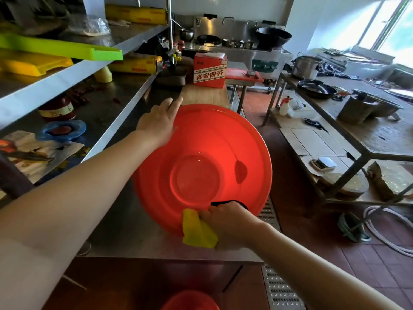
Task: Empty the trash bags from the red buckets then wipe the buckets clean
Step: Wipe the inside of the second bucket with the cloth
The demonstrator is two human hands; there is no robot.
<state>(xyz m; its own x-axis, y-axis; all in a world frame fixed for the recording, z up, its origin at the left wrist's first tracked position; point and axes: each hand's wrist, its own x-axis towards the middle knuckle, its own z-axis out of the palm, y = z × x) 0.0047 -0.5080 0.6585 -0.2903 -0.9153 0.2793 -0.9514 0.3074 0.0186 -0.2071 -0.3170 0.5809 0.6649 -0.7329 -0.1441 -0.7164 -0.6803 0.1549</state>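
Observation:
A red bucket (201,157) stands on the steel counter (125,220), seen from above with its inside bare. My left hand (158,121) lies against the bucket's far left rim with fingers straight. My right hand (225,222) grips a yellow cloth (196,231) at the near rim, beside the bucket's black handle (220,202). The cloth drapes over the rim's outer edge. The rim of a second red bucket (190,300) shows at the bottom of the frame, below the counter.
Steel shelves (67,81) at left hold cling-film rolls, a green board and jars. A red carton (210,70) stands on a wooden board behind the bucket. To the right lie a tiled floor with a drain grate (277,287), a work table with pots, and hoses.

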